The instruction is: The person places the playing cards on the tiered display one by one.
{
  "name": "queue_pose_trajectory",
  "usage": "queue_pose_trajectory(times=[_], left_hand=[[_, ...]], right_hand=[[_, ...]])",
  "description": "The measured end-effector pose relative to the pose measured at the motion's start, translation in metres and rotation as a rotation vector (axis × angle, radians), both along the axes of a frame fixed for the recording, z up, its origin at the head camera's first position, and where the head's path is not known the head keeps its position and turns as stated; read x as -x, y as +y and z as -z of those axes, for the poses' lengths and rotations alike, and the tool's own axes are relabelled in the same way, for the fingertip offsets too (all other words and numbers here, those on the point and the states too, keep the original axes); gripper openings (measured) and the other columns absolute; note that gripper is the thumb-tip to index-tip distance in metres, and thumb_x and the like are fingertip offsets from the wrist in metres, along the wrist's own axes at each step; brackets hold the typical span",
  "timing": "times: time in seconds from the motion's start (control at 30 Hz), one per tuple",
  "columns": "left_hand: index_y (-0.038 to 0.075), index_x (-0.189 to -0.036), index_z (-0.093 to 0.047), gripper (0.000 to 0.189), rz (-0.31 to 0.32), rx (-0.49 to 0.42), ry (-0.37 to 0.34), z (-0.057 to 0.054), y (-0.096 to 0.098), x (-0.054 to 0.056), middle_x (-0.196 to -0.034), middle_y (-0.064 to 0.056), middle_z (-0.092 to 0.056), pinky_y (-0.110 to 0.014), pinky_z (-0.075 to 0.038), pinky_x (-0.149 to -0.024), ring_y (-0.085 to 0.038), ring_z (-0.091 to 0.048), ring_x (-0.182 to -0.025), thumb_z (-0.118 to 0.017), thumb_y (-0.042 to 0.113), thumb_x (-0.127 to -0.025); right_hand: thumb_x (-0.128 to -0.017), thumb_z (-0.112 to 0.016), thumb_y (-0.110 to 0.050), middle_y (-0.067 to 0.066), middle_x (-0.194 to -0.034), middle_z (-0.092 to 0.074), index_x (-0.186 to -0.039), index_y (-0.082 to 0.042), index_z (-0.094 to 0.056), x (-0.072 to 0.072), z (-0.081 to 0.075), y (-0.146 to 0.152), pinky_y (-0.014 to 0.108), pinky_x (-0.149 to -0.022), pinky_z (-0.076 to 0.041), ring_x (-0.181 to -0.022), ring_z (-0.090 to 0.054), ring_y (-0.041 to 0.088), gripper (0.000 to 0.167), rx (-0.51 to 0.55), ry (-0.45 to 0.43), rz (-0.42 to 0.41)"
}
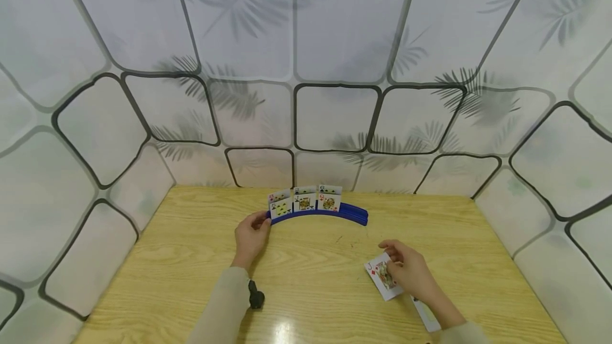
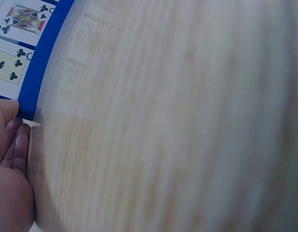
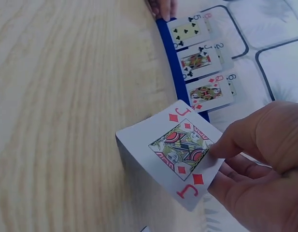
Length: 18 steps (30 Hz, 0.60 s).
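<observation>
A curved blue card holder (image 1: 354,214) stands upright near the back of the table with two rows of playing cards in it. In front are a black club number card (image 1: 281,208), a jack of clubs (image 1: 305,203) and a queen of diamonds (image 1: 329,203), each with another card partly hidden behind it. My left hand (image 1: 251,238) grips the holder's left end, thumb at the front corner. Between thumb and fingers, my right hand (image 1: 413,269) pinches a jack of diamonds (image 3: 181,150), face up and tilted over the table, right of and nearer than the holder.
Another card (image 1: 426,316) lies on the wooden table (image 1: 306,259), partly hidden under my right wrist. Patterned fabric walls (image 1: 337,115) enclose the table at the back and both sides. A small black object (image 1: 256,296) sits at my left sleeve.
</observation>
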<state>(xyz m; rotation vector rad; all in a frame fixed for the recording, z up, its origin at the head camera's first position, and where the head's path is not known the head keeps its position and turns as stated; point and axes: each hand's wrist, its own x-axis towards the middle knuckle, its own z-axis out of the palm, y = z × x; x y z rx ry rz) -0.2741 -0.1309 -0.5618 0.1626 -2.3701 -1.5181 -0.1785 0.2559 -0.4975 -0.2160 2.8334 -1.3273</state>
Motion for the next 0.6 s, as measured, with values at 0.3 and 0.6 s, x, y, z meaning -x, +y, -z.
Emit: queue_pose_trajectory(times=[0.3, 0.6], left_hand=[[-0.001, -0.123, -0.075, 0.025, -0.001, 0.001, -0.004, 0.0, 0.0, 0.0, -0.113, -0.02, -0.077, -0.042, -0.059, -0.089, -0.032, -0.072, -0.101, -0.072, 0.006, -0.099], [-0.001, -0.122, -0.075, 0.025, -0.005, -0.003, -0.004, -0.001, 0.0, 0.0, -0.113, -0.02, -0.077, -0.04, -0.059, -0.089, -0.032, -0.072, -0.1, -0.072, 0.006, -0.098]], right_hand=[[-0.096, -0.065, 0.008, 0.017, -0.118, -0.074, -0.12, -0.002, -0.073, 0.011, -0.012, -0.003, 0.025, -0.073, -0.057, -0.107, -0.071, 0.032, 0.028, -0.002, 0.077, 0.04], [-0.096, -0.068, 0.004, 0.012, -0.106, -0.076, -0.111, -0.002, -0.074, 0.036, -0.02, -0.004, 0.029, -0.085, -0.059, -0.096, -0.072, 0.021, 0.018, -0.029, 0.204, 0.075]])
